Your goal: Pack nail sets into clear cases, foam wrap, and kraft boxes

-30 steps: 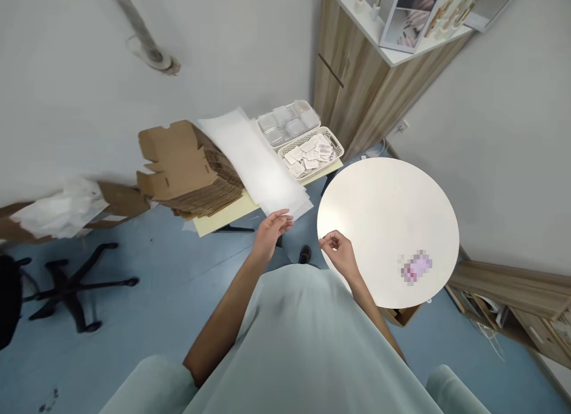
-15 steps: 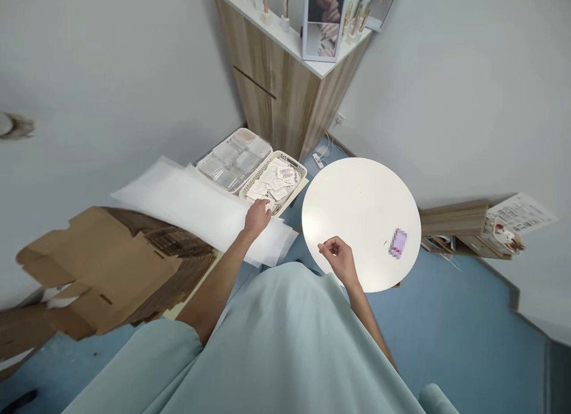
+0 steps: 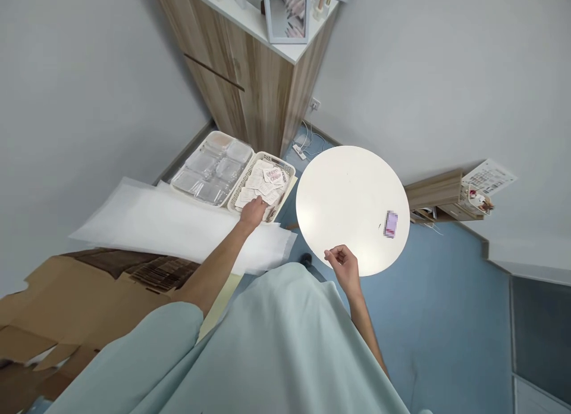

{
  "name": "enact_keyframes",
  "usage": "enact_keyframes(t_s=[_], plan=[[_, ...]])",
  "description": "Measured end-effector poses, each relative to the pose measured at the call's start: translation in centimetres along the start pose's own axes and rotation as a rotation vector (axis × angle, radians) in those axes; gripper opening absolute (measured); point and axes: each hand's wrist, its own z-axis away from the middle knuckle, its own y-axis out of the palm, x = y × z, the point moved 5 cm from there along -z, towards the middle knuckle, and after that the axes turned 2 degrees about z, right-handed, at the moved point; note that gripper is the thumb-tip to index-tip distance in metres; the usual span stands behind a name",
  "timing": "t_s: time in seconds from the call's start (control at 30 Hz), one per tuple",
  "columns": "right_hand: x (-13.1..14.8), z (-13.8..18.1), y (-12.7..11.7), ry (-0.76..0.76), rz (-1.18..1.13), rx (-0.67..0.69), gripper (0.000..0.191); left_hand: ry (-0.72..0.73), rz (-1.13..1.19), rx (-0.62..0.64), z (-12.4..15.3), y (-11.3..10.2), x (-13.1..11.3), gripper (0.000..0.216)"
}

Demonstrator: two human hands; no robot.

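Observation:
My left hand reaches over the near edge of a white plastic basket. Its fingertips touch the pile of small white printed cards or packets inside. The fingers are drawn together, and whatever lies between them is hidden. Over the near edge of a round white table, my right hand is held with thumb and fingers curled into a pinch. Anything in that pinch is too small to make out.
Left of the basket stands a tray of clear plastic boxes. White sheets and flattened cardboard boxes lie nearer me. A blurred purple item rests on the table. A wooden cabinet rises behind.
My left hand has gone from above the basket's near edge into the pile, its fingers now down on the cards. My right hand keeps its pinch. The whole view has shifted a little.

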Motion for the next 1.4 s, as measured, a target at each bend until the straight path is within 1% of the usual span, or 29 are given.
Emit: enact_keyframes(t_s=[0.1,0.13,0.2,0.27,0.33,0.37,0.43,0.5,0.6,0.7,0.8,0.9,0.97,1.03,1.1,1.17,1.23,1.3,1.33,1.4], plan=[[0.0,-0.3,-0.1,-0.011,-0.010,0.036,0.060,0.019,-0.005,0.011,0.4,-0.8,-0.3,0.036],[0.0,-0.6,-0.2,-0.023,-0.010,0.050,0.060,0.015,0.010,-0.009,0.7,-1.3,-0.3,0.032],[0.0,-1.0,-0.7,-0.051,-0.012,0.065,0.058,-0.012,0.086,-0.098,1.7,-2.6,-0.4,0.028],[-0.1,-1.6,-1.4,-0.071,-0.019,0.066,0.057,-0.048,0.235,-0.230,3.3,-4.2,-1.0,0.024],[-0.2,-2.1,-2.2,-0.085,-0.026,0.065,0.055,-0.067,0.443,-0.348,5.3,-5.7,-2.4,0.020],[-0.3,-2.4,-2.6,-0.091,-0.030,0.066,0.054,-0.075,0.564,-0.384,6.3,-6.3,-3.4,0.021],[-0.3,-3.0,-3.4,-0.103,-0.045,0.074,0.051,-0.077,0.817,-0.415,8.3,-7.2,-6.4,0.030],[-0.2,-3.5,-4.1,-0.122,-0.079,0.092,0.045,-0.054,1.034,-0.362,9.9,-7.7,-10.3,0.045],[-0.1,-4.2,-5.2,-0.148,-0.143,0.129,0.039,-0.020,1.207,-0.254,11.8,-8.1,-16.4,0.054],[-0.2,-4.6,-6.6,-0.153,-0.195,0.155,0.040,0.013,1.251,-0.205,12.9,-8.4,-21.2,0.054],[-0.6,-4.8,-8.2,-0.161,-0.219,0.149,0.041,0.027,1.245,-0.203,13.3,-8.4,-24.4,0.051],[-1.2,-4.9,-9.7,-0.141,-0.245,0.136,0.048,0.011,1.276,-0.145,13.3,-7.7,-26.3,0.048],[-1.7,-4.8,-10.5,-0.120,-0.281,0.146,0.053,0.022,1.321,-0.069,13.2,-7.0,-27.2,0.048],[-2.1,-4.6,-11.0,-0.108,-0.314,0.190,0.055,0.053,1.384,0.017,13.2,-6.3,-28.0,0.051],[-2.4,-4.4,-11.3,-0.094,-0.335,0.257,0.055,0.093,1.456,0.138,13.1,-5.6,-28.7,0.061],[-2.7,-4.2,-11.4,-0.073,-0.356,0.321,0.057,0.143,1.523,0.272,13.2,-5.0,-29.6,0.076],[-2.9,-4.1,-11.4,-0.053,-0.381,0.360,0.059,0.190,1.578,0.364,13.3,-4.6,-30.3,0.087],[-3.0,-4.1,-11.3,-0.047,-0.380,0.365,0.061,0.207,1.613,0.383,13.3,-4.3,-30.7,0.091],[-3.0,-4.1,-11.3,-0.048,-0.362,0.343,0.060,0.203,1.619,0.373,13.4,-4.2,-30.8,0.090],[-2.9,-3.9,-11.7,-0.067,-0.300,0.228,0.057,0.181,1.609,0.327,13.4,-4.0,-30.8,0.088]])
